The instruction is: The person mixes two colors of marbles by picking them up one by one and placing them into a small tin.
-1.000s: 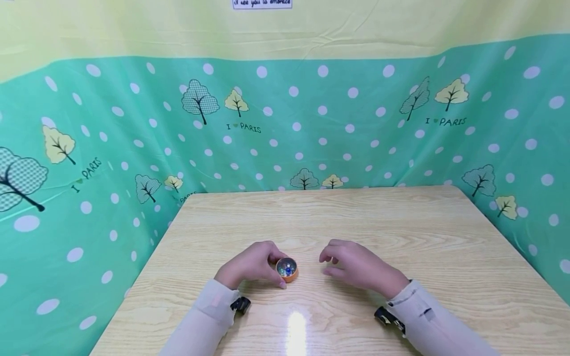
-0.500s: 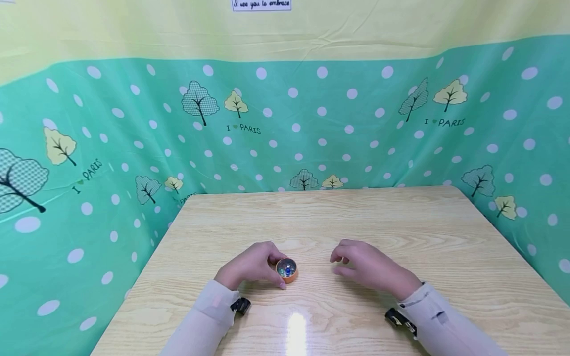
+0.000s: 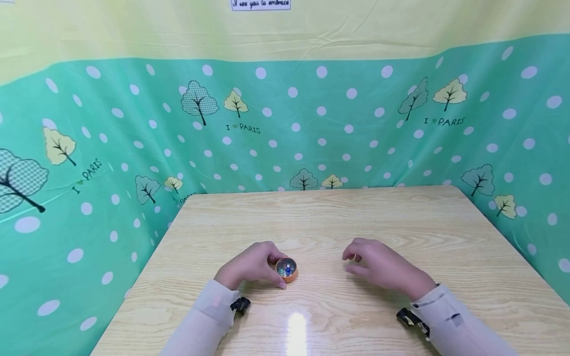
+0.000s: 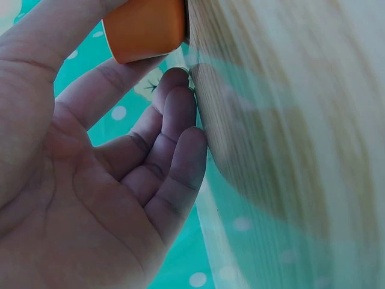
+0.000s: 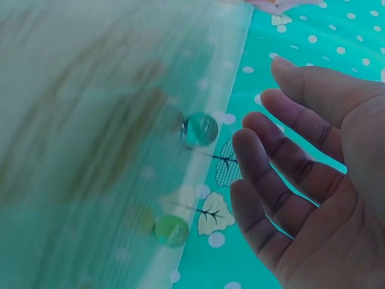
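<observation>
My left hand (image 3: 256,264) holds a small orange cup (image 3: 291,278) upright on the table, thumb on the near side and index finger on the far side. Inside the cup lie several glass marbles (image 3: 287,271), one of them deep blue. The left wrist view shows the cup's smooth orange wall (image 4: 147,30), while the other fingers curl loosely with their tips down at the tabletop. To the right of the cup, my right hand (image 3: 387,264) hovers empty, fingers loosely bent. Two marbles, one clear (image 5: 203,129) and one green (image 5: 172,230), rest near its fingertips; the head view hides them.
A pale wood-grain table (image 3: 320,212) spreads under both hands, glossy enough to reflect a light near its front. Green polka-dotted cloth (image 3: 276,128) with printed trees hangs behind it and along both sides. Black wrist cameras (image 3: 241,305) are strapped below the hands.
My right hand has slid steadily to the right, away from the cup, its fingers keeping the same loose bend. The left hand and the cup have stayed in place.
</observation>
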### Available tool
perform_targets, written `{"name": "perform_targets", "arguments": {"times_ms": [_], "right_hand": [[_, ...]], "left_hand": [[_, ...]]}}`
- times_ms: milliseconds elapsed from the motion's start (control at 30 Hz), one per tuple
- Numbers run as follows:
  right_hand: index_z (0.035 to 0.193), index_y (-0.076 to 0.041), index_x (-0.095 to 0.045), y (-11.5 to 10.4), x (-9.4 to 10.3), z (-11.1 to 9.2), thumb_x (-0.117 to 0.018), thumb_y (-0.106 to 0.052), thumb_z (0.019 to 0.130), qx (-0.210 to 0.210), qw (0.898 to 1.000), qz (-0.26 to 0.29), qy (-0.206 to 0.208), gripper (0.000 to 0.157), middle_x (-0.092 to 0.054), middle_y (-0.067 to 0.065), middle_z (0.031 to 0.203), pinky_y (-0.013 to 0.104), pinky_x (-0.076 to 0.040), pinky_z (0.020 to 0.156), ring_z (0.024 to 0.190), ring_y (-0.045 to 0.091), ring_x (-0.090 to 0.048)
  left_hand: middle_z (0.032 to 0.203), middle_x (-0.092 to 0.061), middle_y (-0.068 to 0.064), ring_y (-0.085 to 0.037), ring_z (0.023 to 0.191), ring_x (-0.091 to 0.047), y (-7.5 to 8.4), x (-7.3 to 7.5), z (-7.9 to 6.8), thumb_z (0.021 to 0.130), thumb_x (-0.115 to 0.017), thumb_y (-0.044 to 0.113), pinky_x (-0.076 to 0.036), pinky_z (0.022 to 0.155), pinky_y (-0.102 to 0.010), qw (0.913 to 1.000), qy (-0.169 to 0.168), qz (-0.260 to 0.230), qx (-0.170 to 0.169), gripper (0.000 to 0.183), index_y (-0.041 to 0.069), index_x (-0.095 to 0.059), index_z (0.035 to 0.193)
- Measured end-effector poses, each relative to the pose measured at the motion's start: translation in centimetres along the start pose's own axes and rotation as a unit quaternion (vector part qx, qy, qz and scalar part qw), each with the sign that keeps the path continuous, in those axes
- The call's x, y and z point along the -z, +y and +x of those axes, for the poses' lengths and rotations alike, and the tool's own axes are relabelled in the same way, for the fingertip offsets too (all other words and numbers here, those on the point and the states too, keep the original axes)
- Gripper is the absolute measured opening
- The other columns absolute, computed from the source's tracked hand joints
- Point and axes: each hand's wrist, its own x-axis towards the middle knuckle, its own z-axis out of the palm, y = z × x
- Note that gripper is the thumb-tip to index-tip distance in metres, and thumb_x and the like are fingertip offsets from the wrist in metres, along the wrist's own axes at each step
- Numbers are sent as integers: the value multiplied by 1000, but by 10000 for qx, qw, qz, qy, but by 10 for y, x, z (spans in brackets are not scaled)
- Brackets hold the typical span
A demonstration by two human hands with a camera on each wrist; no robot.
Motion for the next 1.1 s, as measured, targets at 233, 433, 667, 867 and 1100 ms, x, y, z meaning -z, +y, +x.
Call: {"name": "perform_targets", "arguments": {"times_ms": [233,433,667,867,1100], "right_hand": [[111,-20,-75,12,7,-8,-77,-28,95,-253,9996,71,-105,18,-68,-12,103,30,-56,82,95,8,-65],[113,-23,-74,28,17,-16,-75,-32,96,-651,9972,345,-147,19,-68,-13,105,33,-56,82,95,5,-62],[113,-21,-74,50,27,-27,-73,-35,97,-929,9931,710,-122,21,-69,-12,103,29,-54,76,93,9,-63],[112,-19,-74,77,25,-32,-74,-35,97,-907,9790,1749,-532,22,-71,-5,101,26,-52,72,88,12,-63],[112,-16,-77,91,22,-35,-82,-25,89,-857,9614,2444,-925,25,-71,6,106,25,-52,74,88,14,-60]], "left_hand": [[86,-74,8,-7,76,-51,-1,-1,2,68,-98,33,-43,69,-23,9999,-40,-19,-104,41,30,-82,105],[85,-75,8,-7,76,-52,0,-2,2,67,-99,33,-43,70,-24,10000,-54,-58,-43,41,31,-82,105],[86,-73,5,-10,78,-51,0,0,1,67,-99,33,-42,70,-25,10000,-9,-29,0,41,31,-82,105],[87,-73,6,-11,80,-51,0,-1,1,67,-99,33,-42,71,-25,10000,2,-54,-18,41,30,-82,104],[85,-73,7,-9,77,-51,-1,-1,1,67,-98,33,-42,70,-24,10000,-28,-77,-56,40,30,-83,104]]}}
